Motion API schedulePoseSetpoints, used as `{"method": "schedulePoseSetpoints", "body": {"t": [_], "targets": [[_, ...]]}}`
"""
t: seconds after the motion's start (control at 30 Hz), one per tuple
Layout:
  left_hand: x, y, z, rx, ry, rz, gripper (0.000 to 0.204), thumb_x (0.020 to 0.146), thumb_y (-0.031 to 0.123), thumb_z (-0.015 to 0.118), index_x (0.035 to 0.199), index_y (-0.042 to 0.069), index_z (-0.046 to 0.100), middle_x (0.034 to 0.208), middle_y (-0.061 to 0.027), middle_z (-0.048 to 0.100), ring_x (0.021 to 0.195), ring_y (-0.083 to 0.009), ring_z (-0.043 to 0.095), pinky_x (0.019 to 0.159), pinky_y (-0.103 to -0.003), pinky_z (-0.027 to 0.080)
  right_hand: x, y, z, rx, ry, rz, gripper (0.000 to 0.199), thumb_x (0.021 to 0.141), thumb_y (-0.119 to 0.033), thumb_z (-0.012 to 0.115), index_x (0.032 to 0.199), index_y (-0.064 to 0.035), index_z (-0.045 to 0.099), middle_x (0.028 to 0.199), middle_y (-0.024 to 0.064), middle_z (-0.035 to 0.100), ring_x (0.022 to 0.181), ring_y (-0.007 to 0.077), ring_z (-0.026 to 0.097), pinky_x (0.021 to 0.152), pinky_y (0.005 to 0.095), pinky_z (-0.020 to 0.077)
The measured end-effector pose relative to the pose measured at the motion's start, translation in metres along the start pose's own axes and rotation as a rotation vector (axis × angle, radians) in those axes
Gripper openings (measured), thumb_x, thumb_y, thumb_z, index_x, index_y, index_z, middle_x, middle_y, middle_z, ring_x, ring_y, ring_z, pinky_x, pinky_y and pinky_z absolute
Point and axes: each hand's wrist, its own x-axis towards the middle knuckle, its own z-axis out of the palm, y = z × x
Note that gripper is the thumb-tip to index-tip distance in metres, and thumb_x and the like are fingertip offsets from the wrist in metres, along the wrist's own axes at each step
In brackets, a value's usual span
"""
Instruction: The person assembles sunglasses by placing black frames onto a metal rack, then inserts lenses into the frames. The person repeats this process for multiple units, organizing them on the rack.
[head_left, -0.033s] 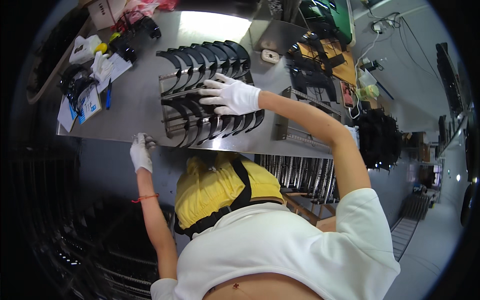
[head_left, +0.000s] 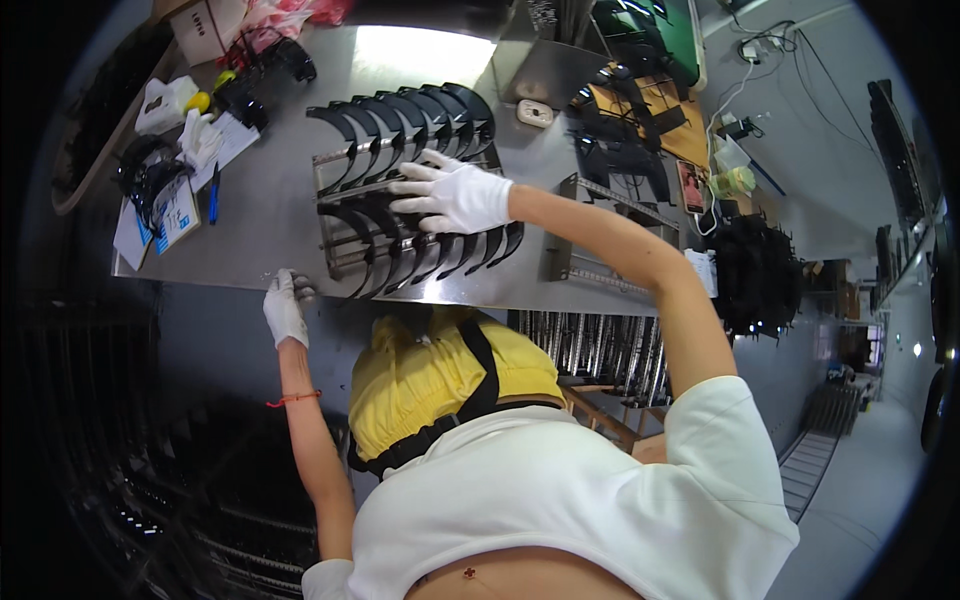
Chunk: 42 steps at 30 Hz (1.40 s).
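Observation:
A metal rack (head_left: 335,262) lies on the table, bearing two rows of curved black plastic strips (head_left: 408,112). My right hand (head_left: 462,197), in a white glove, is over the middle of the rack with its fingers spread. The fingertips reach among the strips between the rows; whether they press on anything cannot be made out. My left hand (head_left: 287,308), also gloved in white, is at the table's front edge, left of the rack. Its fingers are bent and close together, and what they may hold is hidden.
On the steel table (head_left: 260,240) are a blue pen (head_left: 214,195), papers (head_left: 232,140) and crumpled white gloves (head_left: 201,140) at left. Right of the rack lie a small white case (head_left: 535,113), an empty metal frame (head_left: 600,275) and black parts (head_left: 625,165). A phone (head_left: 692,188) lies farther right.
The table and the things on it sit slightly farther left in the picture. My right hand is still spread over the rack, and my left hand stays by the table edge.

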Motion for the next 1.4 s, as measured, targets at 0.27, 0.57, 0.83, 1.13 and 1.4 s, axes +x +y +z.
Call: {"method": "schedulePoseSetpoints", "body": {"t": [0.27,0.57,0.83,1.13,1.4], "targets": [[0.001,0.005,-0.020,-0.069,0.077,0.022,0.019,0.104,0.030,0.053,0.103,0.011,0.057,0.078,-0.0015,0.058,0.061,-0.0095,0.054,0.052,-0.022,0.041,0.002,-0.004,-0.005,0.008,0.041,-0.002,0.056,0.098,-0.049,0.047,0.146,-0.0198,0.048,0.155,0.0095,0.039,0.146,0.0323,0.030,0.118,0.0555,0.0213],[-0.015,0.009,-0.008,0.060,-0.025,0.161,0.016,0.101,0.015,0.058,0.115,0.009,0.053,0.088,-0.0015,0.062,0.069,-0.0079,0.056,0.066,-0.023,0.049,-0.016,0.006,-0.012,0.002,0.027,-0.030,0.057,0.097,-0.050,0.048,0.145,-0.0206,0.049,0.156,0.0101,0.039,0.146,0.0322,0.030,0.120,0.0549,0.0164],[-0.027,-0.015,-0.023,0.457,0.017,0.372,0.030,0.105,0.012,0.043,0.133,0.005,0.051,0.096,-0.0031,0.062,0.077,-0.0079,0.056,0.074,-0.024,0.049,-0.018,0.002,-0.011,0.054,0.011,-0.016,0.059,0.099,-0.053,0.043,0.149,-0.0217,0.044,0.158,0.0085,0.036,0.149,0.0308,0.024,0.120,0.0564,0.0151],[-0.066,-0.010,0.051,0.767,0.047,0.345,0.037,0.092,0.026,0.068,0.115,-0.002,0.060,0.096,-0.0193,0.072,0.092,-0.0341,0.070,0.083,-0.044,0.052,-0.048,0.008,-0.045,0.197,0.251,0.298,0.051,0.095,-0.042,0.055,0.139,-0.0149,0.052,0.145,0.0119,0.049,0.129,0.0317,0.049,0.108,0.0452,0.0391],[-0.057,-0.024,0.055,1.404,0.345,0.450,0.034,0.096,0.041,0.057,0.097,0.008,0.057,0.086,-0.0220,0.070,0.078,-0.0443,0.067,0.066,-0.055,0.052,-0.115,-0.062,0.006,0.547,0.269,1.129,0.039,0.097,-0.036,0.054,0.119,-0.0044,0.062,0.082,0.0246,0.068,0.078,0.0422,0.068,0.073,0.0488,0.0539]]}}
